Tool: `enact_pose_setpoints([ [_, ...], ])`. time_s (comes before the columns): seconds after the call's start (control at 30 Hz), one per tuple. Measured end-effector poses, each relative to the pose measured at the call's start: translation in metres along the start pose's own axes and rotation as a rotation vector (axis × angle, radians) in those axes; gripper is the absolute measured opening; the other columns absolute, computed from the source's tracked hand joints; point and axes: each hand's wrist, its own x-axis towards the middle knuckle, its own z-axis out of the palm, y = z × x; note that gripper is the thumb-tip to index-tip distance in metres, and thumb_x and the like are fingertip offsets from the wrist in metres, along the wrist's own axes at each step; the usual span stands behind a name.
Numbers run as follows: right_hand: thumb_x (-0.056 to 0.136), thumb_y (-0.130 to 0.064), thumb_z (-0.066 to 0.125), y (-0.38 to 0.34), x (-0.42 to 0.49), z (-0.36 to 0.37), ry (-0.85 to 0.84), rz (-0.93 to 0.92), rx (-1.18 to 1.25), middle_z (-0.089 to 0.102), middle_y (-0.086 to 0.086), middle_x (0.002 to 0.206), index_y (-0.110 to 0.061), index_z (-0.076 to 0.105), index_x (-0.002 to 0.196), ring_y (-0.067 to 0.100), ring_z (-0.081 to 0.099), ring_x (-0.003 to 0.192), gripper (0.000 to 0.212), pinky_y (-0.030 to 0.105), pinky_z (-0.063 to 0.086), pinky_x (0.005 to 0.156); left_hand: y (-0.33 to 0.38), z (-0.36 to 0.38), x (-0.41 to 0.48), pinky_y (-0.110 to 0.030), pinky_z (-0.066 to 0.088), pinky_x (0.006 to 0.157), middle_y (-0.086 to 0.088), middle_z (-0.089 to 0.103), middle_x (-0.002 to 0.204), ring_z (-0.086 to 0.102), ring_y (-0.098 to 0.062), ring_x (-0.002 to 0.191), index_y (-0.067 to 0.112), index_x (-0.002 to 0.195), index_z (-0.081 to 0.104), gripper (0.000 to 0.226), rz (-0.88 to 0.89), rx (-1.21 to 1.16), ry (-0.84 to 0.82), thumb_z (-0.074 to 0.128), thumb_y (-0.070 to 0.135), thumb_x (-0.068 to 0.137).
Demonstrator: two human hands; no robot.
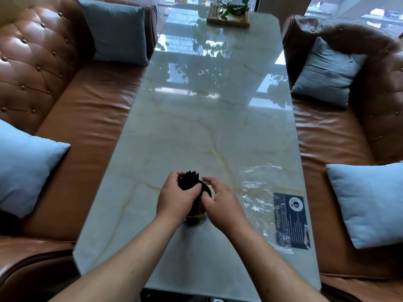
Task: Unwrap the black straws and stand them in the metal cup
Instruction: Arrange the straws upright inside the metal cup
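A bundle of black straws [189, 179] stands upright in the metal cup [197, 217] on the near middle of the marble table [207, 127]. My left hand [174, 198] is wrapped around the bundle just above the cup's rim. My right hand [220, 202] grips the cup's right side, thumb on the rim. Both hands hide most of the cup. The empty clear plastic wrapper [261, 192] with a dark printed label [291, 221] lies flat on the table to the right of my hands.
Brown leather sofas [87, 118] with blue cushions [26, 168] flank the table on both sides. A wooden tray [229, 20] with a plant and a glass sits at the table's far end.
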Motion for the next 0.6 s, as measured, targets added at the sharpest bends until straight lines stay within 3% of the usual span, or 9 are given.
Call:
enact_pose_setpoints([
  [0.1, 0.092, -0.027, 0.066, 0.005, -0.004, -0.003, 0.085, -0.003, -0.026, 0.064, -0.009, 0.128, -0.029, 0.062, 0.137, 0.008, 0.058, 0.117, 0.045, 0.029, 0.047, 0.102, -0.007, -0.017, 0.003, -0.033, 0.052, 0.096, 0.007, 0.059, 0.124, 0.059, -0.012, 0.113, 0.032, 0.122, 0.055, 0.082, 0.047, 0.028, -0.067, 0.08, 0.065, 0.05],
  [0.17, 0.091, -0.033, 0.07, 0.008, -0.007, -0.008, 0.145, 0.003, -0.046, 0.06, -0.013, 0.114, -0.031, 0.064, 0.134, 0.003, 0.058, 0.102, 0.044, 0.025, 0.047, 0.09, -0.011, -0.035, 0.003, -0.029, 0.05, 0.093, 0.011, 0.052, 0.125, 0.056, -0.009, 0.108, 0.033, 0.129, 0.053, 0.094, 0.106, 0.1, -0.043, 0.079, 0.072, 0.047],
  [0.27, 0.091, -0.041, 0.071, 0.006, -0.003, -0.014, 0.15, 0.0, -0.067, 0.058, -0.015, 0.099, -0.033, 0.067, 0.129, 0.003, 0.057, 0.09, 0.038, 0.023, 0.043, 0.08, -0.015, -0.057, 0.006, -0.018, 0.045, 0.072, 0.019, 0.053, 0.11, 0.056, -0.003, 0.081, 0.043, 0.121, 0.057, 0.081, 0.191, 0.157, -0.035, 0.08, 0.071, 0.049],
  [0.37, 0.091, -0.037, 0.07, -0.003, 0.007, -0.014, 0.088, -0.032, -0.073, 0.059, -0.013, 0.088, -0.032, 0.073, 0.122, 0.005, 0.057, 0.084, 0.032, 0.016, 0.041, 0.071, -0.008, -0.063, 0.011, -0.022, 0.043, 0.062, 0.014, 0.062, 0.096, 0.054, -0.005, 0.061, 0.04, 0.116, 0.066, 0.058, 0.237, 0.225, -0.104, 0.086, 0.053, 0.064],
  [0.43, 0.092, -0.033, 0.07, -0.011, 0.014, -0.012, 0.057, -0.038, -0.086, 0.062, -0.014, 0.089, -0.03, 0.076, 0.118, 0.007, 0.058, 0.083, 0.028, 0.01, 0.038, 0.066, 0.0, -0.06, 0.013, -0.023, 0.042, 0.059, 0.014, 0.066, 0.087, 0.055, -0.004, 0.058, 0.039, 0.109, 0.07, 0.042, 0.266, 0.261, -0.126, 0.086, 0.043, 0.07],
  [0.53, 0.092, -0.03, 0.069, -0.018, 0.022, -0.01, 0.045, -0.027, -0.084, 0.071, -0.005, 0.096, -0.027, 0.078, 0.113, 0.014, 0.064, 0.089, 0.023, 0.025, 0.041, 0.07, 0.01, -0.054, 0.014, -0.021, 0.043, 0.058, 0.015, 0.068, 0.073, 0.059, 0.0, 0.059, 0.048, 0.088, 0.069, 0.024, 0.267, 0.272, -0.146, 0.085, 0.039, 0.073],
  [0.6, 0.091, -0.031, 0.068, -0.021, 0.026, -0.008, 0.038, -0.016, -0.09, 0.073, -0.004, 0.094, -0.027, 0.078, 0.111, 0.015, 0.065, 0.086, 0.022, 0.025, 0.039, 0.067, 0.011, -0.052, 0.015, -0.021, 0.044, 0.059, 0.015, 0.069, 0.074, 0.06, 0.001, 0.061, 0.047, 0.087, 0.069, 0.021, 0.254, 0.264, -0.143, 0.084, 0.038, 0.074],
])
